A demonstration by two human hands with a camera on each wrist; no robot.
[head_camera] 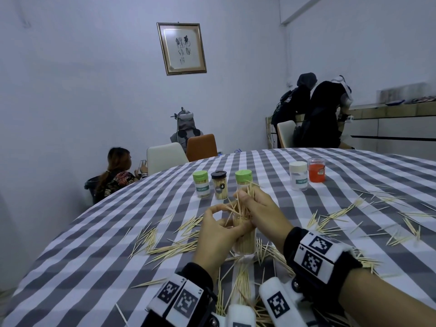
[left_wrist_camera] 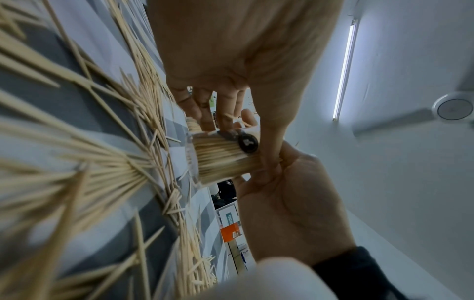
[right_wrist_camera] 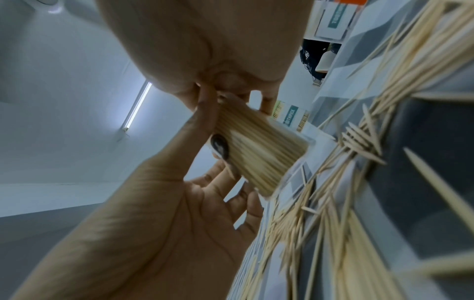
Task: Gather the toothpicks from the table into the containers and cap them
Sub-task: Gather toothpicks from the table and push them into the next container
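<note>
A clear container (head_camera: 244,243) packed with toothpicks stands on the checked tablecloth (head_camera: 94,256) between my hands. My left hand (head_camera: 226,224) grips it near the mouth, thumb and forefinger ringing the sticks. My right hand (head_camera: 245,205) pinches a splayed bunch of toothpicks (head_camera: 243,204) standing up out of that mouth. The left wrist view shows the container (left_wrist_camera: 220,160) on its side between both hands. It shows again in the right wrist view (right_wrist_camera: 259,150). Loose toothpicks (head_camera: 169,246) lie scattered all around.
Behind my hands stand capped containers: a green-lidded one (head_camera: 202,184), a black-lidded one (head_camera: 220,185) and another green-lidded one (head_camera: 244,177). A white-lidded one (head_camera: 298,175) and a red one (head_camera: 316,169) stand farther right. More toothpicks (head_camera: 401,223) litter the right side. People and chairs are beyond the table.
</note>
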